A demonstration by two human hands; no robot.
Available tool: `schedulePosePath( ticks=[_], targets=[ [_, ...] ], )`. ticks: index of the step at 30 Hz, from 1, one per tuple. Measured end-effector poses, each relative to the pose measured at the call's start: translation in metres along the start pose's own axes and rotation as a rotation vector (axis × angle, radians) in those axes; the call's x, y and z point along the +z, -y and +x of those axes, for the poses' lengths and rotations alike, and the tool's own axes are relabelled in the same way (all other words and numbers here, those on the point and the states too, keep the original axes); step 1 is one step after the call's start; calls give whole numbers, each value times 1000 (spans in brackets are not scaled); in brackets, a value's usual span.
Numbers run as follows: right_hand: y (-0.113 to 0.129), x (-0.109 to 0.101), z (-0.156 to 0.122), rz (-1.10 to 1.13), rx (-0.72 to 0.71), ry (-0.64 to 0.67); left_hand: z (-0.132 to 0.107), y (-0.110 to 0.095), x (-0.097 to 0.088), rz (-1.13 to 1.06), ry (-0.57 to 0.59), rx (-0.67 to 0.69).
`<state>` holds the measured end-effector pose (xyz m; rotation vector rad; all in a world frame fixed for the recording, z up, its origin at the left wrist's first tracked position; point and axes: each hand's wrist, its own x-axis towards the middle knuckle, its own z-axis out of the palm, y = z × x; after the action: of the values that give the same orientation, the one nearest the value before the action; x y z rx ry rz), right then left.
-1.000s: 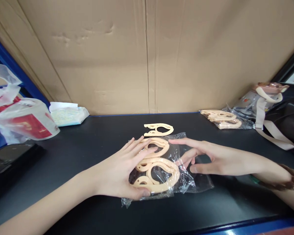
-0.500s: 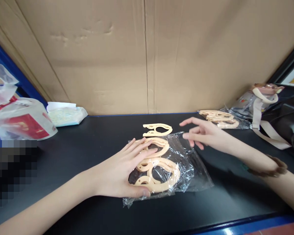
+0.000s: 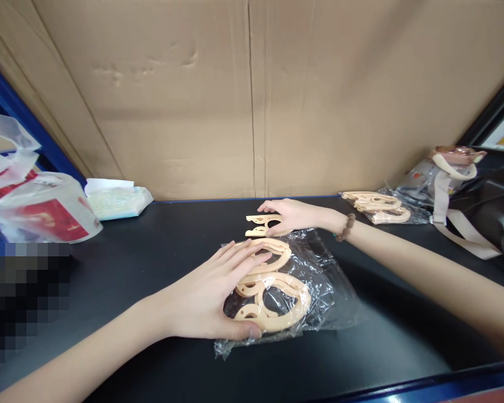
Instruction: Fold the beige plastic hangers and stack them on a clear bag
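Observation:
A clear plastic bag (image 3: 327,291) lies on the black table (image 3: 151,263) with several beige curved plastic pieces (image 3: 277,302) inside. My left hand (image 3: 210,296) rests flat on the bag's left side, fingers stretched over the pieces and thumb at its near edge. One loose beige piece (image 3: 260,218) lies just beyond the bag. My right hand (image 3: 294,214), with a bead bracelet at the wrist, reaches across to it, and its fingers close on the piece's right part.
A cardboard wall (image 3: 252,95) stands behind the table. At the back right lie a second bag of beige pieces (image 3: 378,206), a bottle with a strap (image 3: 449,168) and a black bag (image 3: 495,207). At the left sit a white packet (image 3: 117,198) and red-and-white plastic bags (image 3: 37,207).
My right hand has left the bag's right side and moved up and to the left onto the loose beige piece. My left hand has stayed on the bag.

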<state>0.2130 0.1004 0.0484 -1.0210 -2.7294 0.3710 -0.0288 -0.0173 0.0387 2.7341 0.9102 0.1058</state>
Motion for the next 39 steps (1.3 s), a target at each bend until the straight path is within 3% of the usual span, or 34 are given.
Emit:
schedulePosePath(
  ticks=[3, 6, 11, 14, 18, 21, 24, 34, 39],
  targets=[
    [6, 2, 9, -34, -6, 19, -1, 0, 0, 2, 2, 1],
    [8, -5, 5, -90, 31, -42, -1, 1, 1, 0, -2, 1],
    [3, -35, -36, -302, 205, -164, -2, 1, 2, -17, 37, -27],
    [6, -50, -73, -350, 327, -104, -3, 3, 3, -18, 27, -18],
    [19, -58, -116, -217, 412, 90, -2, 6, 5, -22, -18, 21],
    [31, -56, -133, -70, 403, 208, -2, 6, 4, -24, -5, 4],
    [39, -48, -138, 6, 384, 234, -1, 3, 2, -28, 0, -5],
    [30, -23, -126, 165, 144, 77, -1, 2, 1, -18, 35, -35],
    [42, -2, -114, 291, 85, 25, 1, 2, 1, -17, 26, -25]
  ],
)
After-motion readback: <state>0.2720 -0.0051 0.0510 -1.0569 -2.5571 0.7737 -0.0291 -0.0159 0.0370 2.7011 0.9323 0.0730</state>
